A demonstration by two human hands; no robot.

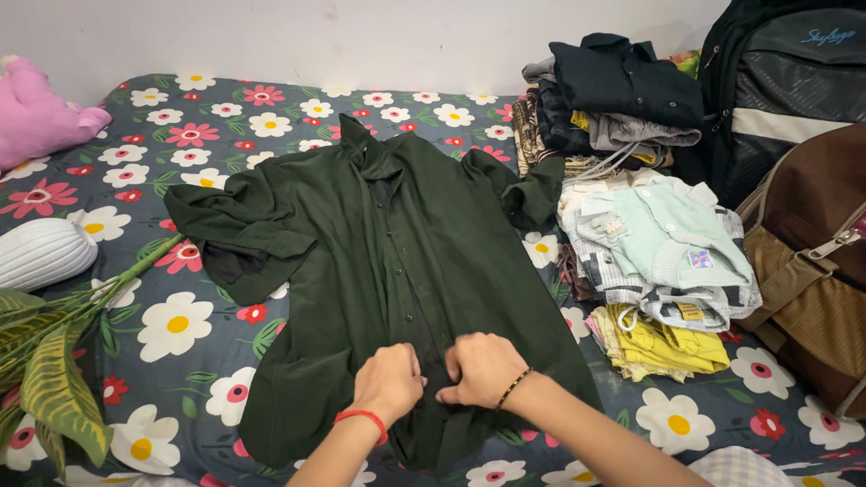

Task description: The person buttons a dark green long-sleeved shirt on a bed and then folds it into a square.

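A dark green button-up shirt (379,261) lies spread front-up on a flowered bedsheet (180,135), collar toward the wall, sleeves folded in. My left hand (390,381), with a red band on its wrist, pinches the shirt's front placket near the lower hem. My right hand (483,368), wearing a dark beaded bracelet, grips the same placket right beside it. Both hands' fingers are closed on the fabric at the button line.
Two piles of folded clothes (658,243) sit to the right of the shirt, dark ones (622,90) behind. A black backpack (794,81) and brown bag (812,261) stand far right. Left: pink plush (36,113), white ribbed cushion (41,252), artificial leafy stem (45,361).
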